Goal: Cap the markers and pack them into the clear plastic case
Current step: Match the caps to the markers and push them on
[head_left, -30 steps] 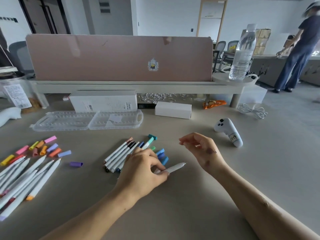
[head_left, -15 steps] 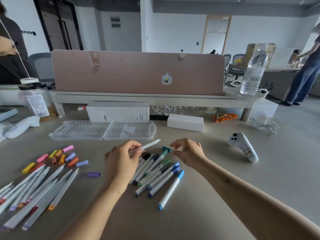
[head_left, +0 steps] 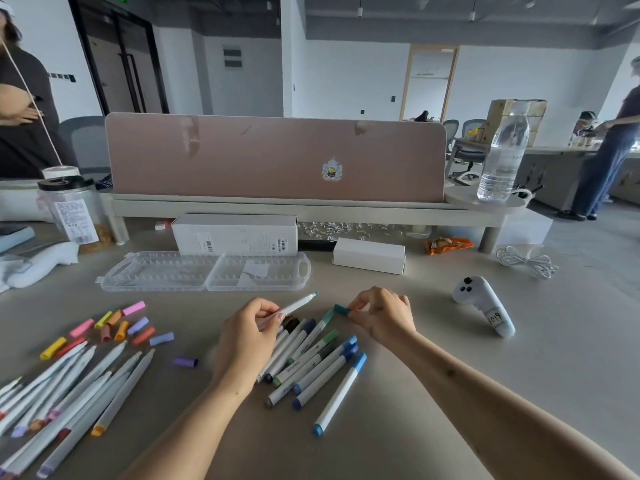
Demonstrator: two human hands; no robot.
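Note:
My left hand (head_left: 247,336) grips an uncapped white marker (head_left: 298,303) whose teal tip points up and right. My right hand (head_left: 381,313) pinches a teal cap (head_left: 341,309) a short way right of that tip. Below both hands lies a pile of capped markers (head_left: 311,365) with blue, green and dark caps. Uncapped markers (head_left: 69,386) lie at the lower left, with loose coloured caps (head_left: 117,325) above them and a purple cap (head_left: 186,362) apart. The clear plastic case (head_left: 204,271) lies open and flat beyond my hands.
Behind the case stand a white box (head_left: 235,234), a smaller white box (head_left: 369,255) and a shelf with a pink divider (head_left: 277,157). A white controller (head_left: 485,303) and a cable (head_left: 526,263) lie right. A jar (head_left: 71,213) stands left. People stand at both sides.
My left hand lifted the uncapped marker off the desk and raised it above the pile. My right hand moved in and took hold of the teal cap. The camera tilted up.

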